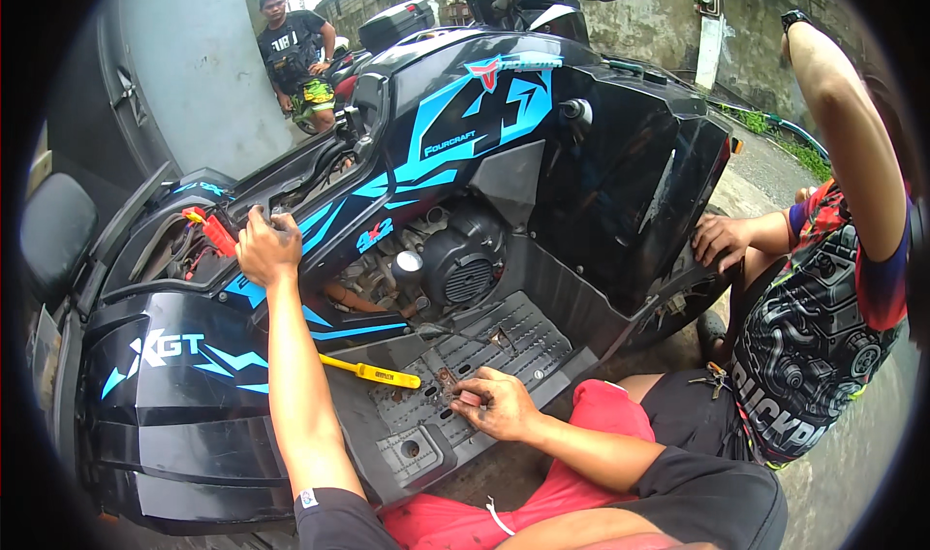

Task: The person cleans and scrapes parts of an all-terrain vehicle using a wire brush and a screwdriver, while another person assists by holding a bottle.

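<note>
A black and blue quad bike (455, 114) stands before me. My left hand (269, 250) is on its upper bodywork with fingers curled over the edge, right beside a red plastic-handled clamp or tool (221, 235). Low over the ridged footboard (528, 332), my right hand (504, 409) pinches a small reddish block-like piece (470, 398); its exact kind is unclear. Just left of that hand, a yellow-handled tool (373, 370) lies across the footboard. Small rusty bits (446, 377) sit near my right fingertips.
The engine (465, 259) shows in the opening above the footboard. At right a person in a printed shirt (814, 327) crouches, one hand (722, 240) by the rear wheel, one arm raised. Another person (295, 56) stands behind the bike, near a grey metal door (194, 56).
</note>
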The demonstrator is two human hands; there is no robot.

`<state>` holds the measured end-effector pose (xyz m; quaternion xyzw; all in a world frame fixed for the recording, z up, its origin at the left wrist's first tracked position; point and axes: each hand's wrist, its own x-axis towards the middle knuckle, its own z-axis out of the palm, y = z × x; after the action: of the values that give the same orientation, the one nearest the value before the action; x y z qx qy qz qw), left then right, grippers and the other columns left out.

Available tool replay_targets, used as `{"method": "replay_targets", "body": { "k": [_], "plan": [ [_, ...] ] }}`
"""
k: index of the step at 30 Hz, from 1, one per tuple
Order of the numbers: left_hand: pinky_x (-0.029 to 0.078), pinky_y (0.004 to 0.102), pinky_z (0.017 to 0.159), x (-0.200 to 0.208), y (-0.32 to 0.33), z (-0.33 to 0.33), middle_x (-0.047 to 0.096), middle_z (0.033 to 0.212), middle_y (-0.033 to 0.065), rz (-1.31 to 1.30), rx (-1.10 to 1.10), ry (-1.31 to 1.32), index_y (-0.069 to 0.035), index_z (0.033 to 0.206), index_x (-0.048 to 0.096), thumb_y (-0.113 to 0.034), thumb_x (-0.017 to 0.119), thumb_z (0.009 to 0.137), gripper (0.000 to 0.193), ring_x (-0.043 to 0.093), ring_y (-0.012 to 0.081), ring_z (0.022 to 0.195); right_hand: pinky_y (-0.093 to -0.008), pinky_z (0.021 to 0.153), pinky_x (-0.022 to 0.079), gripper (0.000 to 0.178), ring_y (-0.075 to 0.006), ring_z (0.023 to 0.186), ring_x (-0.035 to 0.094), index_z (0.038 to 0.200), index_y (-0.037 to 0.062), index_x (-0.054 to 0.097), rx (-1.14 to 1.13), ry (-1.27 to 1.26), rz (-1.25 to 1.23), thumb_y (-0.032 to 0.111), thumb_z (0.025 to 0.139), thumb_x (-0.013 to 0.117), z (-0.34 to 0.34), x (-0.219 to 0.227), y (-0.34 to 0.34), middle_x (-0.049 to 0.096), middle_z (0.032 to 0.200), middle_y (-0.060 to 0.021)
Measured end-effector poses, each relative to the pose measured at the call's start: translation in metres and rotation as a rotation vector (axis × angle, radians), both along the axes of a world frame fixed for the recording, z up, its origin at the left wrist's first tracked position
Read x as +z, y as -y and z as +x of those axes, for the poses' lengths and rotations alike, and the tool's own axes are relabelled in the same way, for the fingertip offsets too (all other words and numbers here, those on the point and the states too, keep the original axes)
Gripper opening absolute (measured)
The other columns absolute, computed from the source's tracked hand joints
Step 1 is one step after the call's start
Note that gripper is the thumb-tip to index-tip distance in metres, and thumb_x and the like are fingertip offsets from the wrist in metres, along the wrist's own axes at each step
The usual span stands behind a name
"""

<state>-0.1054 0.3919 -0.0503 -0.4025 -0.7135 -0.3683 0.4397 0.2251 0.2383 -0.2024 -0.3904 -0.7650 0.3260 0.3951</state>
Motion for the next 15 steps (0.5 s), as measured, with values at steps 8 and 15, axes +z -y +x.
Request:
{"method": "replay_targets", "body": {
  "k": [8,15],
  "plan": [
    [0.047,0.0451,0.077,0.002,-0.003,0.000,0.069,0.092,0.0146,0.015,0.003,-0.017,-0.004,0.104,0.062,-0.027,0.056,0.077,0.036,0.062,0.0336,0.086,-0.0348,0.065,0.052,0.024,-0.0233,0.072,0.064,0.099,0.0115,0.070,-0.115,0.135,0.126,0.022,0.078,0.076,0.013,0.007,0.021,0.060,0.082,-0.0065],
    [0.047,0.0459,0.077,0.003,0.001,-0.002,0.069,0.091,0.0146,0.028,-0.013,0.007,-0.004,0.104,0.061,-0.028,0.056,0.078,0.035,0.063,0.0339,0.086,-0.0398,0.072,0.053,0.024,-0.0291,0.083,0.065,0.103,0.0111,0.069,-0.142,0.172,0.033,0.022,0.082,0.070,0.020,0.008,0.038,0.063,0.091,-0.0092]
  ]
}}
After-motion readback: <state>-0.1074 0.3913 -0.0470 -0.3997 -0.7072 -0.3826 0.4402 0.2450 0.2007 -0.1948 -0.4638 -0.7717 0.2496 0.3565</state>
